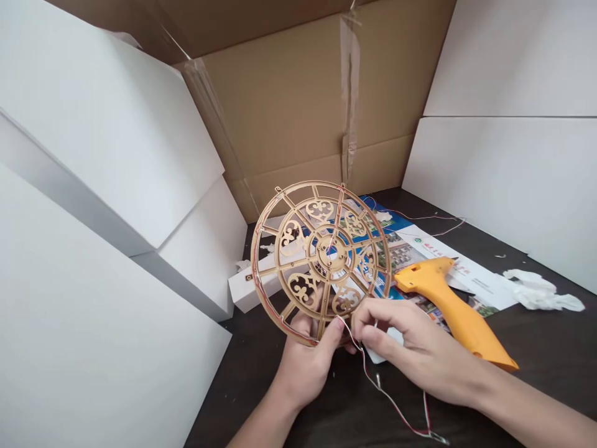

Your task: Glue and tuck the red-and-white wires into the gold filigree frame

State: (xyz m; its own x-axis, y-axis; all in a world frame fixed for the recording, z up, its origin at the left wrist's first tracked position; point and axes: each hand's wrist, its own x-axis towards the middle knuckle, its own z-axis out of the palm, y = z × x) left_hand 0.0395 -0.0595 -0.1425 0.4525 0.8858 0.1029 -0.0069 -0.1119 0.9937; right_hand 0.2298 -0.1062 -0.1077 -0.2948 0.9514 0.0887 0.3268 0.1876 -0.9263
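A round gold-coloured openwork frame (305,274) with spokes and scroll ornaments stands tilted up in front of me. My left hand (310,354) grips its lower rim, the thumb pressing near a thin red-and-white wire (387,395). That wire runs along part of the rim and through the centre, and a loose length hangs below over the table. At the lower right of the rim, the fingers of my right hand (396,336) are pinched together on the wire. Their tips are partly hidden.
An orange hot glue gun (457,311) lies to the right on printed sheets (448,264). Crumpled white tissue (541,289) is farther right. A small white box (256,289) sits behind the frame. White boxes (93,249) and a cardboard wall (289,112) enclose the dark table (527,348).
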